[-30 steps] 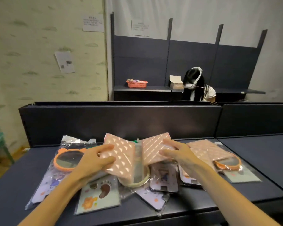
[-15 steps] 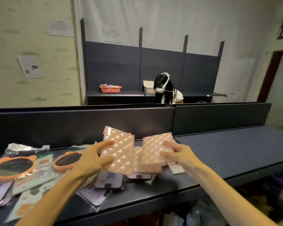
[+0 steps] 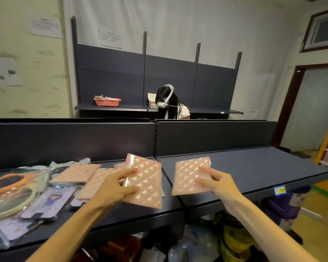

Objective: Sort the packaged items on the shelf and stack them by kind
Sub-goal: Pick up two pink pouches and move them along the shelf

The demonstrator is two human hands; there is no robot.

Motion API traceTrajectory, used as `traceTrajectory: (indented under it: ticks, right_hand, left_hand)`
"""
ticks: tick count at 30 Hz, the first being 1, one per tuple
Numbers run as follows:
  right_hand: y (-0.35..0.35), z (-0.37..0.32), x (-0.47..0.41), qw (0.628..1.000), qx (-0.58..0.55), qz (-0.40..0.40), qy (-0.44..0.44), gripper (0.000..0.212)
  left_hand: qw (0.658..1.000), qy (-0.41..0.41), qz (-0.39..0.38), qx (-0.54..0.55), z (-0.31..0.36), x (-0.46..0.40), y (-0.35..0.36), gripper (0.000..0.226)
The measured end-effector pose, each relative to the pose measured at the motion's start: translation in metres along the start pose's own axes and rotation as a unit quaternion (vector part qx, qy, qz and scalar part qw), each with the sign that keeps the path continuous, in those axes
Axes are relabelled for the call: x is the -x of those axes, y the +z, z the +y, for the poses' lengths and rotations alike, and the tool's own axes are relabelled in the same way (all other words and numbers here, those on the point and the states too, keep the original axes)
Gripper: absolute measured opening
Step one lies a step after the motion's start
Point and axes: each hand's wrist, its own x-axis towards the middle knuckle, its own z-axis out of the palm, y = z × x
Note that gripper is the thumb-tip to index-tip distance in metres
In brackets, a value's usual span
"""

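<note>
Far left of the dark shelf [image 3: 254,167]: a mixed heap of unsorted packaged goods. Orange-rimmed mirrors [image 3: 6,183] in clear bags lie over a pale-rimmed mirror [image 3: 9,203], with purple printed cards [image 3: 51,201] just beside and partly under them. Kinds are intermingled and overlapping here; no stack is formed.

Centre-left: two pink quilted packets [image 3: 81,173] lie flat near the heap, edges overlapping, apparently the start of a gathering by kind.

Centre: the left hand [image 3: 114,188] pinches a third pink quilted packet [image 3: 146,184], thumb on its face and fingers beneath, holding it tilted above the shelf's front edge. It looks lifted clear so it can be matched with its twin.

Right of centre: the right hand [image 3: 216,183] grips a fourth quilted packet [image 3: 189,176] the same way, thumb on top, over the bare right-hand shelf section. The two held packets stand apart, not touching.

Judgement: the step in hand is separating the pink quilted kind from the heap; the open right section is the likely stacking place. Most sorting remains outstanding. Slippery wrappers may let a stack slide.
</note>
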Motion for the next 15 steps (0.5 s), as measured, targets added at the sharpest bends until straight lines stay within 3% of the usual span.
traceTrajectory:
  ticks: [15]
  right_hand:
    - [-0.12, 0.037, -0.112, 0.997, 0.069, 0.028, -0.011, 0.052]
  left_hand:
    - [0.998, -0.031, -0.043, 0.016, 0.017, -0.128, 0.13, 0.049]
